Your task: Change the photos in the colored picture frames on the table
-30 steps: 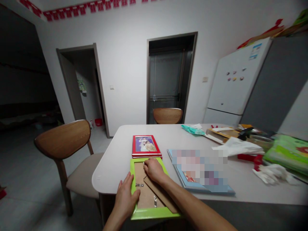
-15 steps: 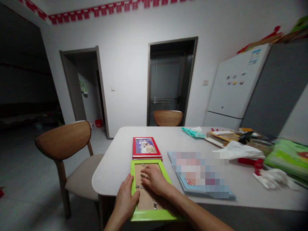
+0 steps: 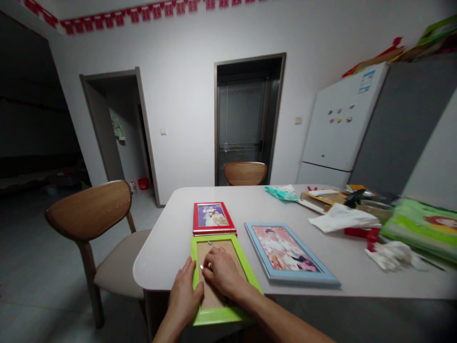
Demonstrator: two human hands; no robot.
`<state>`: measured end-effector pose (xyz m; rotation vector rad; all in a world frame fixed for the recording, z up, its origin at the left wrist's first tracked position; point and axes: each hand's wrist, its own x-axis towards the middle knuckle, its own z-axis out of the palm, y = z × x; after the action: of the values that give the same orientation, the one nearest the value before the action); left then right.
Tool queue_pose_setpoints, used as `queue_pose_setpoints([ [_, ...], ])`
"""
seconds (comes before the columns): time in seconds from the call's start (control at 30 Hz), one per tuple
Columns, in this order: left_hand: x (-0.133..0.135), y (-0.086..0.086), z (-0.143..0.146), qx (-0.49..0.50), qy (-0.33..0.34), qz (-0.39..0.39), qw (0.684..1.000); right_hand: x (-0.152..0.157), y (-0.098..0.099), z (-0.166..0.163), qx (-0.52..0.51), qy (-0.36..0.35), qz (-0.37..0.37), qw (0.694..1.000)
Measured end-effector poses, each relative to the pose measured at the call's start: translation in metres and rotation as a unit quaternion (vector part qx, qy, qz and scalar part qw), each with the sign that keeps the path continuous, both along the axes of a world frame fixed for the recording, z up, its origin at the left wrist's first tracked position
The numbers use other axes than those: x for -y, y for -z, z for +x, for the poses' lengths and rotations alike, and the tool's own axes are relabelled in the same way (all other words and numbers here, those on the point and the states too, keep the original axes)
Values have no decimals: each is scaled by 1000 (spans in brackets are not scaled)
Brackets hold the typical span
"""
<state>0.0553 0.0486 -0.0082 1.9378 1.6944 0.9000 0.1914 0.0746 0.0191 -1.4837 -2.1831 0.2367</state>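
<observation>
A green picture frame lies back side up at the table's near edge, its brown backing board showing. My left hand grips its left side, with the thumb over the rim. Above the board, my right hand is closed, thumb and index fingertips at a small metal clip on the left inner edge. Another metal clip sits at the top edge. A red picture frame with a photo lies just beyond, and a blue picture frame lies to the right.
The white table also bears crumpled white tissue, a teal packet, a green package and other clutter at the right. Wooden chairs stand at the left and far side. A fridge is behind.
My right hand has shifted down and its fingers have closed at the left-side clip. My left hand stays on the green picture frame. The view has turned slightly right.
</observation>
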Motion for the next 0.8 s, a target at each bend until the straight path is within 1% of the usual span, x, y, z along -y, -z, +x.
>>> queue_pose_setpoints([
  [0.07,0,1,-1,3,-3,-1,1000,3,-4,9,-19,-41,-19,999],
  [0.17,-1,3,-2,20,-9,-3,1000,14,-11,31,-49,-110,-50,991],
  [0.27,-2,5,-2,23,-10,2,1000,27,-17,52,-43,-153,-102,982],
  [0.33,-2,6,-2,11,-12,8,1000,33,-19,59,-34,-170,-134,976],
  [0.47,-2,6,0,-17,-11,17,1000,35,-17,62,-49,-166,-143,974],
  [0.63,-1,4,0,-25,-8,20,999,34,-10,59,-71,-158,-119,978],
  [0.8,-1,1,2,-41,-7,18,999,34,-10,52,-57,-137,-99,984],
])
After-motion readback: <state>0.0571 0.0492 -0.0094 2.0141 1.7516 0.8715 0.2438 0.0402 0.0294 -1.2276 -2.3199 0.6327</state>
